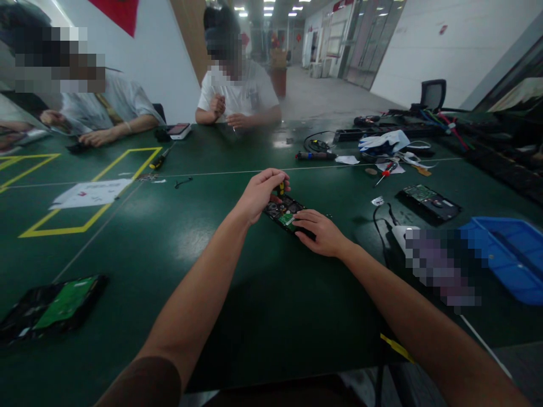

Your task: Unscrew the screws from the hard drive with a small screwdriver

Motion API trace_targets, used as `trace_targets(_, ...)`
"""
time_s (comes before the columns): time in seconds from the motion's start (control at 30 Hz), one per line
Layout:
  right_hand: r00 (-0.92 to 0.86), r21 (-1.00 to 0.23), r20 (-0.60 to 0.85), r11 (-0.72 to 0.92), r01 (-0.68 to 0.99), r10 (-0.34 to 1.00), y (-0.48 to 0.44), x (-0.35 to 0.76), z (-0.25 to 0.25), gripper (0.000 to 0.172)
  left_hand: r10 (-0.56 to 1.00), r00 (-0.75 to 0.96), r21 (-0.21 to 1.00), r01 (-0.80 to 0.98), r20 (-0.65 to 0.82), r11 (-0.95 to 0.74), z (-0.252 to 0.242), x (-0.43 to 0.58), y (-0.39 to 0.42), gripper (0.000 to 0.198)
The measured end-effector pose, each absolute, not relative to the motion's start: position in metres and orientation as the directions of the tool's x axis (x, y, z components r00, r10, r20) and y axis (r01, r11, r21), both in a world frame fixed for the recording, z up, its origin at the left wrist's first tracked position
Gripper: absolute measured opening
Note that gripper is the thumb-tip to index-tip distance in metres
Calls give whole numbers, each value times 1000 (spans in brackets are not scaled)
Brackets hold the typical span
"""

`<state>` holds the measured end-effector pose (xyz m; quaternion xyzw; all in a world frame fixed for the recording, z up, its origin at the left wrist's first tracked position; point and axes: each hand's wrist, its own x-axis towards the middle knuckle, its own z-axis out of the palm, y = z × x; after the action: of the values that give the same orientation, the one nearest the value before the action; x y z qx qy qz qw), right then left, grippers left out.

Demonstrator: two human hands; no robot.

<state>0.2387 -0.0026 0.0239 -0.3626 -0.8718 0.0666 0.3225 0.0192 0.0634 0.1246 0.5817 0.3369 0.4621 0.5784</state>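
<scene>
A black device with a green circuit board (285,218) lies open on the green table in front of me. My left hand (266,193) is closed round a screwdriver with a yellow-and-black handle (280,189), held upright over the far left end of the device. The screwdriver's tip is hard to make out against the dark parts. My right hand (319,230) grips the device's near right end, fingers on top and thumb along the side, covering that part.
Similar opened devices lie at the lower left (63,305) and at the right (428,202). A blue bin (509,254) stands at the right edge. A power tool (316,155), gloves (384,142) and cables lie farther back. Two people sit across the table; another screwdriver (159,159) lies near them.
</scene>
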Motion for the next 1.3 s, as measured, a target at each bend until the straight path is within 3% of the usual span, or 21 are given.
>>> trace_targets(0.23,-537,-263,487,702,662,689,-4,244,31,33,927,303,975,-39,220,-218,124,15,67,19)
trace_targets(0.57,-459,-232,499,623,747,735,0,246,28,25,927,315,979,-44,205,-201,127,15,66,18)
trace_targets(0.7,-421,-165,425,526,835,802,-2,249,32,35,929,331,983,-127,166,-130,127,17,65,15)
trace_targets(0.93,-459,-138,150,479,867,876,-12,242,42,58,904,396,970,-234,161,-70,126,20,64,15)
trace_targets(1.13,-468,-146,113,480,865,877,-12,239,45,64,898,404,971,-224,172,-85,124,21,64,15)
trace_targets(1.3,-457,-141,103,468,872,883,-12,239,46,66,907,355,973,-120,226,-196,122,22,65,20)
